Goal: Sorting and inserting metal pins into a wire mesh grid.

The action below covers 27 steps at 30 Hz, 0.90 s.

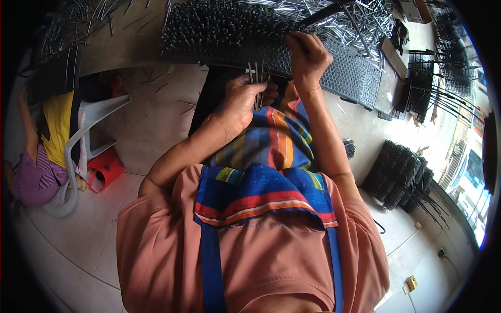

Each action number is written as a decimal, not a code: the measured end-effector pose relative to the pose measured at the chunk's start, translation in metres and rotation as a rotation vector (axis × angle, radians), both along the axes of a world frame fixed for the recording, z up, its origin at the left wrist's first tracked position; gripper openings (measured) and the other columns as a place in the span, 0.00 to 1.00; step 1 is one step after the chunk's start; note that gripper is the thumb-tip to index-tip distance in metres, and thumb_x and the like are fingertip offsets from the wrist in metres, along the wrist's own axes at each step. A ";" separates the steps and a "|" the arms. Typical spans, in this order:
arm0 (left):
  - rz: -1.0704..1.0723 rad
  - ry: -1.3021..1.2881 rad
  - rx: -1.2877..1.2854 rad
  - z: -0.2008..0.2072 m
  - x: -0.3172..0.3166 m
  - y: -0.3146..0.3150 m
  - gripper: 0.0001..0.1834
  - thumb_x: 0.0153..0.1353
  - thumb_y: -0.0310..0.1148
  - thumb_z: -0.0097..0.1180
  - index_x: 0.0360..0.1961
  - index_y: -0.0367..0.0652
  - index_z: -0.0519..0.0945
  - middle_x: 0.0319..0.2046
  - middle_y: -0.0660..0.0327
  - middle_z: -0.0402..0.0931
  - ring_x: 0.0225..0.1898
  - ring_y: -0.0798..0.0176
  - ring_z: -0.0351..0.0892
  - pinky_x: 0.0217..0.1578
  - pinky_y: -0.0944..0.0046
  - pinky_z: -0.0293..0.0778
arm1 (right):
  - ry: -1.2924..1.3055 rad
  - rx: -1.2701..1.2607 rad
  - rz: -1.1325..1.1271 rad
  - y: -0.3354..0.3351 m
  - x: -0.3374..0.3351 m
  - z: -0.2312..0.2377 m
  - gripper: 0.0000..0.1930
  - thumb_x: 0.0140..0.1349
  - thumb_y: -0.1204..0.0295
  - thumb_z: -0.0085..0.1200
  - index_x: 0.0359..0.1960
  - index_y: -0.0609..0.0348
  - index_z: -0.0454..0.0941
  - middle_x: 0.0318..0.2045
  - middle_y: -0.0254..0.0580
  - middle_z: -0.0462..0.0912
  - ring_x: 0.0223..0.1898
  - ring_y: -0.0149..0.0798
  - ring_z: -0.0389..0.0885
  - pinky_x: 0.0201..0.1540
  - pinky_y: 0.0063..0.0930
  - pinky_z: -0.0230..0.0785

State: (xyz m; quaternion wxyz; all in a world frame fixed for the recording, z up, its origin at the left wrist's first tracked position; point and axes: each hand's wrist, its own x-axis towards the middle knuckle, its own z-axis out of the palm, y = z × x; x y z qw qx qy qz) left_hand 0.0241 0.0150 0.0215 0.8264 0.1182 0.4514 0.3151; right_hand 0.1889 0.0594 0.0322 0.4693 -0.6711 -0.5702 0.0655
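My left hand is closed around a small bunch of thin metal rods, which stand up out of the fist over my lap. Above the black tray full of small holes, my right hand is bent with its fingertips pinched together. Whatever those fingertips hold, if anything, is too small or hidden to make out. The tray's left and middle part bristles with upright rods, packed close. On its right part the holes are bare.
Loose metal rods lie heaped behind the tray. Stacked black racks stand on the floor at right. To the left, another person in a purple top sits on a white plastic chair, beside a red container.
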 end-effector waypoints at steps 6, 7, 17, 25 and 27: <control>0.014 -0.068 -0.024 0.001 0.003 0.005 0.07 0.59 0.20 0.53 0.38 0.37 0.80 0.32 0.54 0.83 0.31 0.60 0.83 0.33 0.64 0.79 | -0.180 -0.081 0.067 0.006 0.008 0.004 0.06 0.52 0.74 0.64 0.33 0.57 0.85 0.24 0.41 0.82 0.24 0.38 0.82 0.28 0.25 0.70; 0.012 -0.067 -0.023 0.002 0.004 0.005 0.07 0.59 0.20 0.53 0.38 0.37 0.80 0.32 0.54 0.83 0.31 0.60 0.83 0.33 0.64 0.79 | -0.231 -0.066 0.088 0.002 0.006 0.006 0.07 0.52 0.74 0.64 0.33 0.57 0.85 0.24 0.41 0.82 0.23 0.38 0.82 0.27 0.26 0.70; -0.123 -0.088 0.049 0.012 0.009 0.005 0.10 0.59 0.18 0.53 0.41 0.35 0.81 0.36 0.54 0.83 0.34 0.60 0.84 0.36 0.63 0.81 | 0.712 -0.662 0.177 -0.035 0.005 0.018 0.06 0.53 0.75 0.63 0.26 0.66 0.82 0.19 0.34 0.79 0.21 0.24 0.74 0.23 0.22 0.66; -0.186 0.079 0.032 0.006 0.013 0.006 0.11 0.63 0.23 0.50 0.46 0.36 0.78 0.38 0.51 0.82 0.37 0.56 0.85 0.37 0.59 0.81 | 0.850 0.091 -0.090 -0.023 0.025 0.005 0.03 0.54 0.79 0.63 0.30 0.62 0.83 0.21 0.27 0.77 0.19 0.19 0.64 0.22 0.15 0.52; -0.126 0.033 -0.032 0.005 0.013 0.004 0.08 0.61 0.21 0.47 0.40 0.35 0.75 0.34 0.50 0.82 0.32 0.56 0.84 0.34 0.58 0.80 | 0.810 0.120 -0.063 -0.017 0.029 0.003 0.05 0.52 0.83 0.63 0.31 0.63 0.84 0.23 0.28 0.79 0.23 0.20 0.70 0.26 0.14 0.60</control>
